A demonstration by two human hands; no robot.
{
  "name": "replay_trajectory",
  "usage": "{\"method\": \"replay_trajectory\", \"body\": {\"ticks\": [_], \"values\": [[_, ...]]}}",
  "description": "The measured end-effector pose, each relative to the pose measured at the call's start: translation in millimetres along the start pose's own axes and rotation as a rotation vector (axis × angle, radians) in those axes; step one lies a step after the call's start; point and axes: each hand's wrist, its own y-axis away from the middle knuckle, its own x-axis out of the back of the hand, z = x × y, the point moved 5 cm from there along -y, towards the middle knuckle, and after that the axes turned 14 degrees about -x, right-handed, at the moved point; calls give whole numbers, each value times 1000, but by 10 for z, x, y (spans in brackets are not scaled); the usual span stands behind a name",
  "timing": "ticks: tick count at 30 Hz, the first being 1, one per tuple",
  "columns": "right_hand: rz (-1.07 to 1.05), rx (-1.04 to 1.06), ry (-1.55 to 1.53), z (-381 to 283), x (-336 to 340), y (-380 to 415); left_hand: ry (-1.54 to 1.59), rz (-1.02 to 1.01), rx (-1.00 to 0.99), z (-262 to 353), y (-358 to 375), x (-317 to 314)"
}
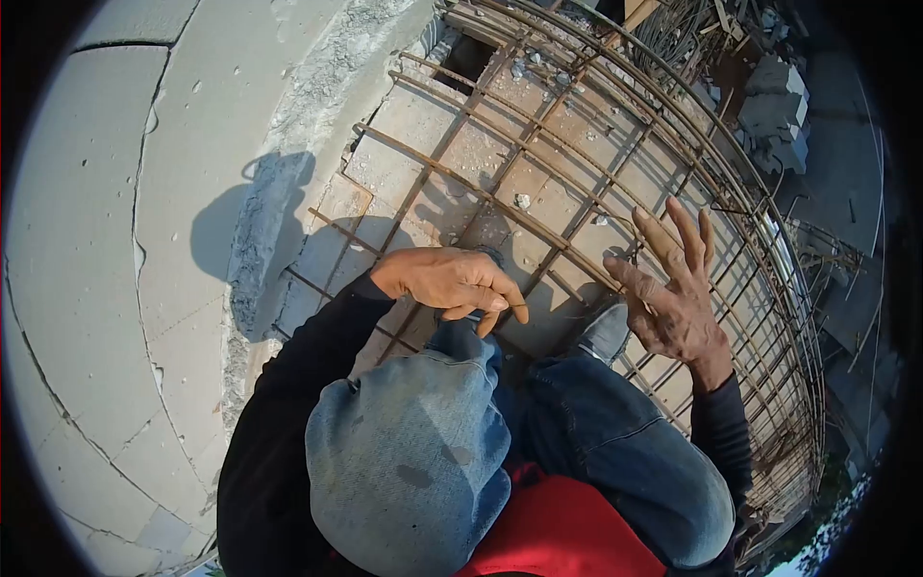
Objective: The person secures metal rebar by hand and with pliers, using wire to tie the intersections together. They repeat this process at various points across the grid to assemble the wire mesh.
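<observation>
My left hand (456,283) hangs over my bent left knee, above the rebar grid, its fingers loosely curled and apart. Nothing shows in it, though part of the palm side is hidden. To the right, my right hand (676,293) is raised with the fingers spread, and I see nothing held in it. The rusty rebar grid (524,147) runs beneath both hands. A grey shoe (607,332) rests on the grid just left of my right hand. My knees in blue jeans (404,452) fill the near part of the view.
A wall of pale blocks (216,87) with a rough mortar edge rises on the left. Several long rebars (731,183) curve along the right edge. Broken concrete chunks (777,111) and scrap lie beyond it. Small stones (522,201) are scattered on the boards under the grid.
</observation>
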Motion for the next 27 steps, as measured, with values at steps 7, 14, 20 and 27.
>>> {"method": "replay_trajectory", "body": {"ticks": [7, 14, 20, 27], "values": [[-609, 85, -356, -127, -109, -259, 167, 134, -92, 119, 706, 66], [-522, 322, 182, -901, 100, -650, 176, 275, -145, -211, 1160, -76], [-404, 685, 208, -1196, -122, -891, 256, 345, -315, -650, 1572, -185], [-693, 438, -244, -1218, -1226, -993, -562, 609, -118, -526, 1954, -84]]}}
